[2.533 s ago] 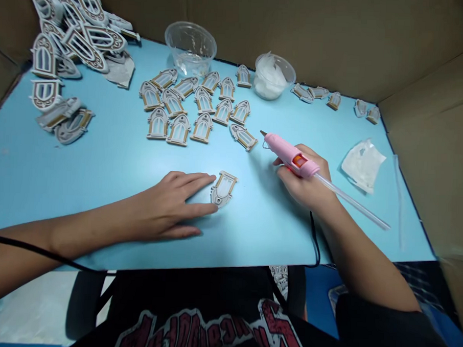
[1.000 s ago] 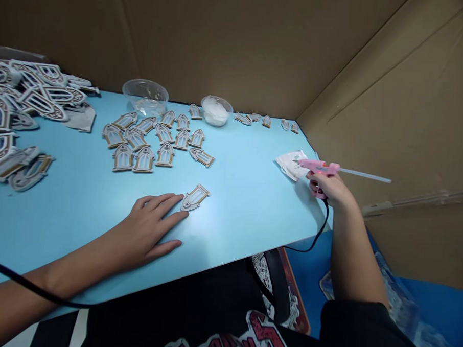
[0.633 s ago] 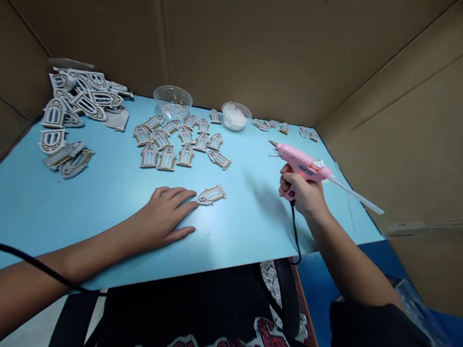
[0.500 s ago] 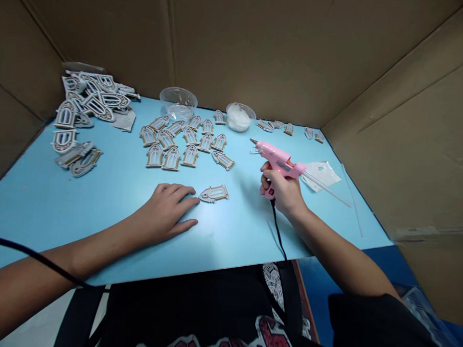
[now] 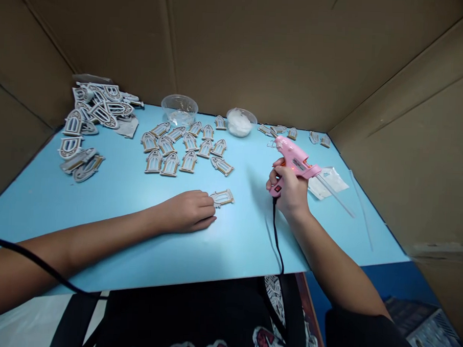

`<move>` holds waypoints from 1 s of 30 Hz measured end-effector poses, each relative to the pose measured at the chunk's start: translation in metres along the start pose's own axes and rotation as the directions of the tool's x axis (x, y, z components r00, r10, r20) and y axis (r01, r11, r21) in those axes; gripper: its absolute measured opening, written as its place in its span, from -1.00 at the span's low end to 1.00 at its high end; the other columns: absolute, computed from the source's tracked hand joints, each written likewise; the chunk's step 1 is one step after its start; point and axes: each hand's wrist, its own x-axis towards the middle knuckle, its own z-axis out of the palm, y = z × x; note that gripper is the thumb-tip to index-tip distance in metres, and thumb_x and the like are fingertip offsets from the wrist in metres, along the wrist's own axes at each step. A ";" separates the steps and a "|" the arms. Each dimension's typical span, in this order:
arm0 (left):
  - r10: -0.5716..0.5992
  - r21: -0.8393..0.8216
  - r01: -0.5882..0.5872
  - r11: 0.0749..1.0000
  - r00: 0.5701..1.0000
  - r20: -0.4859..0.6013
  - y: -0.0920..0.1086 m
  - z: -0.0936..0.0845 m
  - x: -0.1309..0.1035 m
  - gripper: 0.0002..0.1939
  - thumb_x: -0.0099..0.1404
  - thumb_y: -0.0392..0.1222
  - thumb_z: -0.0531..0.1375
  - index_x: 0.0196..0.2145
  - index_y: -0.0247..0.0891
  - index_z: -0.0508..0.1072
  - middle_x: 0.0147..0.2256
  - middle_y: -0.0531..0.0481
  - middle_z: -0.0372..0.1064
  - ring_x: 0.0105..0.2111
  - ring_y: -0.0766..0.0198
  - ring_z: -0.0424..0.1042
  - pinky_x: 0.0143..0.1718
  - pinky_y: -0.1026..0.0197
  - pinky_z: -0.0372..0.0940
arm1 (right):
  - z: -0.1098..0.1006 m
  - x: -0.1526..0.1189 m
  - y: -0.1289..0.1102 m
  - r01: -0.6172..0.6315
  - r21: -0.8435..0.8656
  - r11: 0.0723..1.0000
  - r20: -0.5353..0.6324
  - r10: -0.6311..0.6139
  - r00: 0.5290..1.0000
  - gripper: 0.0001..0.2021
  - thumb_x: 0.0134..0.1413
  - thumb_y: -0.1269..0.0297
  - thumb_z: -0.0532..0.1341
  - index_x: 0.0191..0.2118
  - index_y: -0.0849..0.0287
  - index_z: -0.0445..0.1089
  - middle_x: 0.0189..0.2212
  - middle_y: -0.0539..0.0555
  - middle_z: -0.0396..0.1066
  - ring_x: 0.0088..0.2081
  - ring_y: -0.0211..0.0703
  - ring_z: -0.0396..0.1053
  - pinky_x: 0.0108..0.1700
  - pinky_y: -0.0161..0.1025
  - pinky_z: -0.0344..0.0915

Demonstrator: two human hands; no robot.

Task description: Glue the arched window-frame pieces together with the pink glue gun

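Note:
My right hand (image 5: 293, 192) is wrapped round the handle of a pink hot glue gun (image 5: 293, 154), raised over the right side of the table with its nozzle pointing away to the upper left. A clear glue stick (image 5: 336, 194) sticks out of its back, and a black cord hangs from the handle. My left hand (image 5: 193, 211) rests low on the table, fingers curled and closed at the pointed end of a small arched window piece (image 5: 225, 198). That end is covered by my fingers; the squared end shows to their right.
Several similar small window pieces (image 5: 170, 164) lie grouped beyond my left hand. Larger arched pieces (image 5: 104, 106) are heaped at the back left. Two clear tubs stand at the back, one holding white stuff (image 5: 239, 123). Cardboard walls (image 5: 260, 52) enclose the blue table (image 5: 135, 261).
My left hand has slid right, and its spread fingers have closed over the window piece's pointed end. The glue gun has moved right in my right hand. The view has shifted slightly.

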 end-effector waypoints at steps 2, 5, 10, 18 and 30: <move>-0.042 -0.008 0.042 0.999 0.999 0.014 -0.002 0.008 0.019 -0.63 0.57 -0.09 0.00 -0.04 -0.29 0.55 -0.03 -0.25 0.59 -0.03 0.05 0.55 0.05 0.03 0.40 | -0.002 -0.001 0.000 0.008 0.006 1.000 -0.003 -0.008 1.000 -0.88 -0.07 0.24 0.24 -0.34 0.06 0.33 -0.55 -0.17 0.18 -0.61 -0.35 0.16 -0.59 -0.30 0.23; -0.306 -0.014 0.306 0.952 0.951 0.044 -0.007 0.019 0.045 -0.24 0.48 0.10 0.12 0.43 -0.45 0.13 0.44 -0.44 0.11 0.44 -0.15 0.16 0.41 -0.13 0.15 | -0.004 -0.003 0.001 0.015 -0.005 1.000 0.013 -0.015 1.000 -0.87 -0.05 0.24 0.24 -0.32 0.05 0.33 -0.59 -0.19 0.14 -0.62 -0.33 0.18 -0.57 -0.30 0.23; -0.477 0.020 0.477 0.879 0.879 -0.006 -0.019 0.017 0.061 -0.28 0.50 -0.01 0.09 0.46 -0.45 0.08 0.52 -0.48 -0.17 0.54 -0.27 -0.17 0.48 -0.29 -0.05 | -0.005 -0.006 0.004 -0.009 -0.059 0.998 0.058 0.012 0.998 -0.87 -0.02 0.22 0.24 -0.30 0.04 0.32 -0.60 -0.19 0.14 -0.62 -0.30 0.21 -0.56 -0.28 0.25; -0.507 -0.064 0.505 0.861 0.861 -0.028 -0.029 0.004 0.028 -0.57 0.42 0.05 0.23 0.09 -0.30 0.45 0.46 -0.49 -0.02 0.47 -0.47 -0.06 0.32 -0.51 0.13 | -0.002 -0.010 0.017 -0.067 -0.072 0.995 0.118 0.075 0.990 -0.86 -0.02 0.22 0.25 -0.29 0.06 0.35 -0.63 -0.20 0.19 -0.63 -0.29 0.22 -0.55 -0.29 0.25; -0.277 -0.248 0.262 0.933 0.960 -0.026 -0.010 0.000 0.005 -0.89 0.31 -0.28 0.13 -0.18 -0.24 0.37 0.34 -0.37 0.19 0.36 -0.13 0.24 0.30 -0.13 0.31 | 0.001 -0.020 0.015 -0.149 -0.182 0.972 0.145 0.177 0.973 -0.82 -0.10 0.19 0.24 -0.29 0.06 0.35 -0.65 -0.20 0.25 -0.63 -0.26 0.28 -0.53 -0.28 0.23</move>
